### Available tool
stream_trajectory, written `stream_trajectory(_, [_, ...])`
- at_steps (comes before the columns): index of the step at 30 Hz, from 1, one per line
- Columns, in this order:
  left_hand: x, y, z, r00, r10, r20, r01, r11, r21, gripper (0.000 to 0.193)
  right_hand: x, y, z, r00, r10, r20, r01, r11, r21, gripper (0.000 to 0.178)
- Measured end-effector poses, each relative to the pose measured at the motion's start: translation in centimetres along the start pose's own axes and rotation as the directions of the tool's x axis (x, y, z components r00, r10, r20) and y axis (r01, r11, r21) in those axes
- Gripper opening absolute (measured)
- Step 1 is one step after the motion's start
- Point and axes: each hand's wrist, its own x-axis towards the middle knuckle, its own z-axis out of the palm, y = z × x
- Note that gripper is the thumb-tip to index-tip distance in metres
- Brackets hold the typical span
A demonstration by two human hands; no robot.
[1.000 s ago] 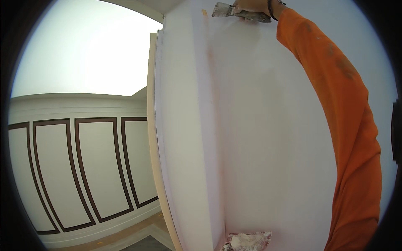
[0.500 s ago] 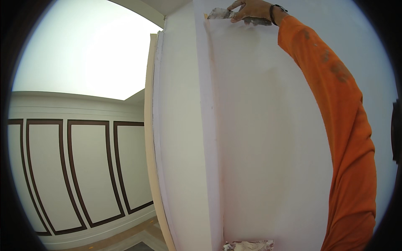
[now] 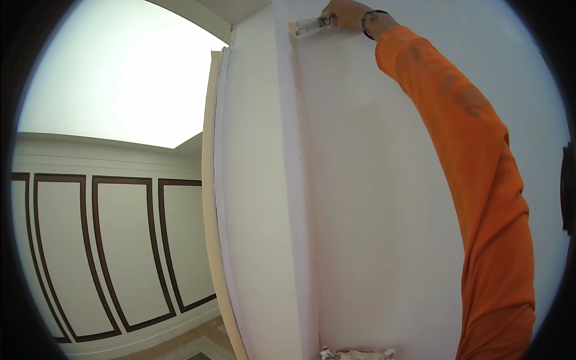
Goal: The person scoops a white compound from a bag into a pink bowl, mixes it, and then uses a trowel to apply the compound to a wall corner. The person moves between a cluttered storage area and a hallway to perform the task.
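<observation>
My right hand (image 3: 349, 15) is raised high against the white wall (image 3: 372, 180), its fingers closed around a putty knife (image 3: 309, 26). The metal blade, streaked with filler, points left and sits at the inside corner where the wall meets a narrow pillar (image 3: 258, 180). A small tan spot (image 3: 292, 27) shows beside the blade's tip. My orange sleeve has grey smears on the forearm. Low at the bottom edge, a lump of whitish filler (image 3: 363, 355) rests on a flat plate that is mostly cut off. My left hand is out of the picture.
A tan edge strip (image 3: 210, 210) runs down the pillar's left side. Beyond it is another room with dark-framed wall panels (image 3: 123, 252), a bright ceiling light (image 3: 120, 72) and a patterned floor (image 3: 180, 348). A dark object (image 3: 566, 189) shows at the right rim.
My right hand has turned at the wrist and shifted a little left. The knife, earlier lying more level under the fingers, now points its blade left into the corner.
</observation>
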Motion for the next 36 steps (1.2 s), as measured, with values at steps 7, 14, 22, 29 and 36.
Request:
stream_trajectory(7, [0.1, 0.1, -0.3, 1.0, -0.008, -0.013, 0.008, 1.0, -0.009, 0.047, 0.3, -0.4, 2.1, 1.0, -0.024, 0.004, 0.024, 0.997, -0.072, 0.022])
stream_trajectory(14, [0.0, -0.1, -0.5, 1.0, -0.01, -0.003, 0.01, 1.0, -0.017, 0.045, -0.9, -1.9, 0.6, 0.998, 0.064, 0.005, -0.064, 0.998, 0.008, 0.024])
stream_trajectory(22, [-0.1, -0.3, -0.7, 1.0, -0.014, 0.012, 0.015, 1.0, -0.023, 0.042, -1.8, -3.0, -0.3, 0.993, 0.121, 0.01, -0.121, 0.993, 0.002, 0.023])
stream_trajectory(29, [-0.2, -0.6, -1.1, 1.0, -0.014, 0.005, 0.015, 0.999, -0.034, 0.039, -2.1, -4.2, -0.8, 0.991, 0.122, 0.059, -0.118, 0.991, -0.06, 0.021])
stream_trajectory(36, [0.3, -1.2, -1.8, 0.999, -0.021, -0.03, 0.019, 0.998, -0.054, 0.037, -1.3, -1.7, 5.0, 0.999, -0.009, -0.043, 0.005, 0.994, -0.108, 0.018])
